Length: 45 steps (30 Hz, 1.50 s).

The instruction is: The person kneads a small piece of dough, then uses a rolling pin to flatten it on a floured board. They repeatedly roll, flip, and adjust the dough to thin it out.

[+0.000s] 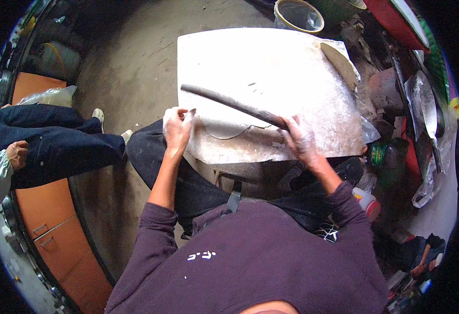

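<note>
A flour-dusted board (229, 151) lies across in front of me, brightly lit. My right hand (300, 137) grips the near end of a dark rolling pin (233, 103), which slants up to the left over the board. At the board's left edge my left hand (177, 127) pinches the edge of a thin sheet of dough (223, 127); the sheet's far side is lost in the glare. A flat, curved-edged greyish piece (339, 64), its material unclear, rests at the board's far right corner.
Another person in dark trousers (56, 145) is at the left, beside orange cabinets (54, 204). A rimmed bucket with a plastic liner (298, 17) stands beyond the board. Plastic bags, a green-labelled bottle (386, 153) and a white container with a red part (366, 204) are on the right.
</note>
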Each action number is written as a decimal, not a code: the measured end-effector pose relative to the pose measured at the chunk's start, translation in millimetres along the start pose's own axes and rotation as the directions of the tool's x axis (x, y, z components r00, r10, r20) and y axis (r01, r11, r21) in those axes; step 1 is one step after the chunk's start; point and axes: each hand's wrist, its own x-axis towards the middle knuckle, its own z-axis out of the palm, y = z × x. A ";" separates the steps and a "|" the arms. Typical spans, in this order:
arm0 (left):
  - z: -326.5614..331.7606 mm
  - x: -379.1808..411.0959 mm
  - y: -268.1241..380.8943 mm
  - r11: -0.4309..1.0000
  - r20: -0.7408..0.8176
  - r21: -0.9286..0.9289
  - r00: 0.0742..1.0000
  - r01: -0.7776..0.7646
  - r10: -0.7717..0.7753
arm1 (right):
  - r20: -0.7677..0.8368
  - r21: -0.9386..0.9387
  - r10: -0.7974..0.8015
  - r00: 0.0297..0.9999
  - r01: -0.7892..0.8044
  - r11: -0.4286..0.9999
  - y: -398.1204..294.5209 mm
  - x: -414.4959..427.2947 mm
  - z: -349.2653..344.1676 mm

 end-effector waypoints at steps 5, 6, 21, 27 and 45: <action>21.2 -3.8 7.4 0.990 0.036 0.103 0.995 -0.101 0.098 | -0.035 -0.016 0.166 0.986 -0.167 0.986 -51.9 8.6 42.9; 18.6 -6.8 17.6 0.997 0.074 0.055 0.996 -0.047 0.042 | -0.049 -0.034 0.165 0.985 -0.167 0.985 -55.6 8.5 43.7; 27.5 13.6 88.7 0.494 0.167 -0.860 0.985 0.126 0.040 | -0.054 0.071 0.170 0.984 -0.166 0.984 -49.8 -2.9 34.3; 44.4 60.9 57.5 0.764 0.167 -0.280 0.754 -0.582 0.635 | -0.062 0.091 0.157 0.986 -0.151 0.984 -51.4 -1.7 32.4; -0.5 54.9 69.7 0.468 0.734 -0.165 0.209 -0.868 0.646 | 0.147 0.253 0.100 0.984 -0.135 0.958 -68.1 -12.2 32.0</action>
